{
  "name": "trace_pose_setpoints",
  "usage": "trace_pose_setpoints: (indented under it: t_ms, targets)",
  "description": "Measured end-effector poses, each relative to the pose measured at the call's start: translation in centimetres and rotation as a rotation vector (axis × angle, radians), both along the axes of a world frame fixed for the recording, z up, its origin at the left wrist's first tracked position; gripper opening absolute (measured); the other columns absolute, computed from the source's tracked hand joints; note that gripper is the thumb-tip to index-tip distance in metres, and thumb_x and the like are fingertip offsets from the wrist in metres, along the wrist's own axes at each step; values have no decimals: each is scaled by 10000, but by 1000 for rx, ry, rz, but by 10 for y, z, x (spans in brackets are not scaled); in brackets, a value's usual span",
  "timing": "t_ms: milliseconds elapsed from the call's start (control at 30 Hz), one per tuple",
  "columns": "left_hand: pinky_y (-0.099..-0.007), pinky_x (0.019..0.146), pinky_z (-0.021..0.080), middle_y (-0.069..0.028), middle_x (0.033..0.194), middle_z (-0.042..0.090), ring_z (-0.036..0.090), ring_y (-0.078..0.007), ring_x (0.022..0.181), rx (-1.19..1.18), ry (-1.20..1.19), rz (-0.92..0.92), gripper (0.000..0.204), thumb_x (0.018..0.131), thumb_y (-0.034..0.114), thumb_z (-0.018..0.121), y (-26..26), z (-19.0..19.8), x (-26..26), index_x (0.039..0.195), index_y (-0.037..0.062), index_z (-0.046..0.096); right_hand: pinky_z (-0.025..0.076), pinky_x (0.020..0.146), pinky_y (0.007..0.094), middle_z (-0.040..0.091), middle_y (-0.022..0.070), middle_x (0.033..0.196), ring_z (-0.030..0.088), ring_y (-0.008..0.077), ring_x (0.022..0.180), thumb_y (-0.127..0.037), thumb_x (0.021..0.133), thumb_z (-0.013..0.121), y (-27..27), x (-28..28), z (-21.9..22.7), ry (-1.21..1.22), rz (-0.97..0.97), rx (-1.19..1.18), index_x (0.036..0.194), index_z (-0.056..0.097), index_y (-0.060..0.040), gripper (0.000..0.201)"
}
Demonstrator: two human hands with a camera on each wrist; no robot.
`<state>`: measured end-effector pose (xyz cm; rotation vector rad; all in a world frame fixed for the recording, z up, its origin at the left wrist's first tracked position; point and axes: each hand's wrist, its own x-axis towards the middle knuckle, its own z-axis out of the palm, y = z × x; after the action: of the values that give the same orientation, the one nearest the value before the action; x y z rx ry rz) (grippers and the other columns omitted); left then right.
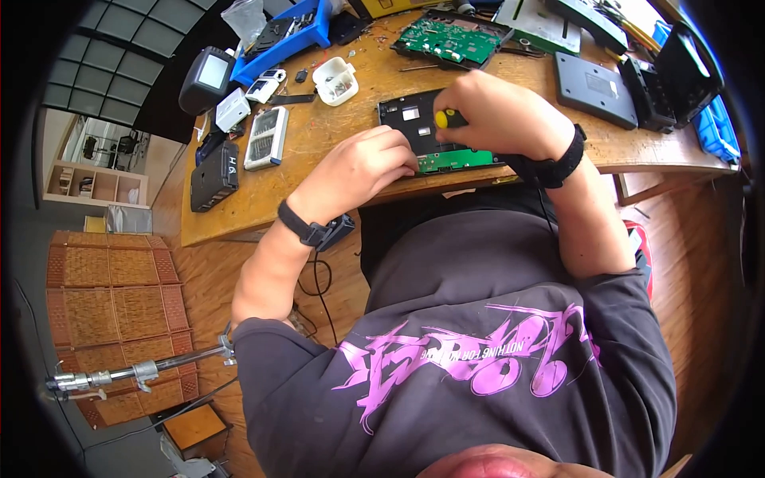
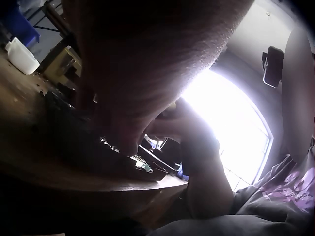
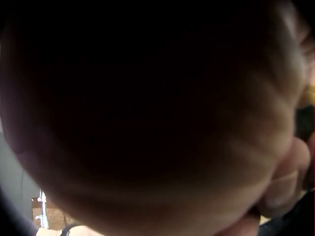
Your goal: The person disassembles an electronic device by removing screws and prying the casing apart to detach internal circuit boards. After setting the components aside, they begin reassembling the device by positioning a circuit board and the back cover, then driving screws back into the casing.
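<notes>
A black panel with a green circuit board along its near side lies at the table's front edge in the head view. My left hand has its fingers bent round the panel's near left corner; the thumb is hidden. Above the panel, my right hand grips a screwdriver with a yellow and dark handle. Its tip cannot be made out. The left wrist view is dark and mostly filled by my left hand. In the right wrist view my right hand covers nearly everything.
A white tub, a white case and a black box stand on the left of the table. Behind the panel lies another green board. A dark flat device and a blue bin are on the right.
</notes>
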<state>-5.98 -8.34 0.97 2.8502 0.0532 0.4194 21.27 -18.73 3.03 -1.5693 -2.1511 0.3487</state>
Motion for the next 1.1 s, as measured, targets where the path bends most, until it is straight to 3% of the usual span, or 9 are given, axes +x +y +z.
trace_pose_setpoints:
  t_ms: [200,433,567,633,700,767,933,1100]
  targets:
    - [-454,867,612,-97,1053,692,716,-340,1008,120,-1,-12,159,954,35,842,-6,-5,-2,1038,37,707,663,917,491,842,224,998,822,432,1006,-268,869,961,5,1,-19,-22,-30,-170,1151,849,1,405]
    - [-468,883,609,-122,1104,666,700,-350,1045,139,1,44,214,958,37,848,-11,-12,-2,1073,26,668,660,916,494,846,218,1021,821,427,1016,-274,872,964,5,-1,-15,-27,-21,-206,1141,853,-15,390]
    - [-494,895,585,-162,1108,660,683,-398,1044,72,-65,100,130,1085,108,740,-2,-6,-4,1116,26,643,655,927,502,846,219,1028,819,428,1031,-275,878,956,8,0,-20,-53,-1,-185,1153,856,-24,386]
    - [-500,902,575,-180,1106,663,680,-416,1049,62,-77,168,122,1134,134,686,12,-1,-8,1129,23,638,653,930,506,846,219,1031,817,430,1036,-277,880,953,8,2,-23,-57,10,-168,1162,856,-25,390]
    - [-524,943,556,-207,1082,674,685,-453,1071,1,-148,431,190,1173,208,639,35,0,-13,1155,19,630,651,935,511,843,220,1041,815,434,1045,-281,886,945,7,2,-22,-54,12,-158,1187,856,-22,406]
    - [-542,947,563,-258,1152,720,710,-469,1096,13,-180,537,230,1199,223,614,81,-10,-22,1209,-5,640,648,959,510,842,230,1089,808,437,1079,-281,889,940,5,-1,-17,-74,8,-170,1205,857,-20,418]
    - [-523,922,591,-268,1121,776,759,-466,1066,36,-159,682,256,1157,219,705,158,-20,-31,1164,-36,679,640,995,515,830,257,1140,794,449,1128,-291,890,932,4,-2,-12,-78,-6,-210,1220,855,-22,432]
    - [-499,879,602,-230,1071,790,775,-431,1001,-5,-218,736,256,1129,233,747,183,-26,-26,1130,-20,715,646,932,528,822,257,1060,796,453,1067,-301,880,931,7,0,-13,-60,-8,-235,1151,856,-37,386]
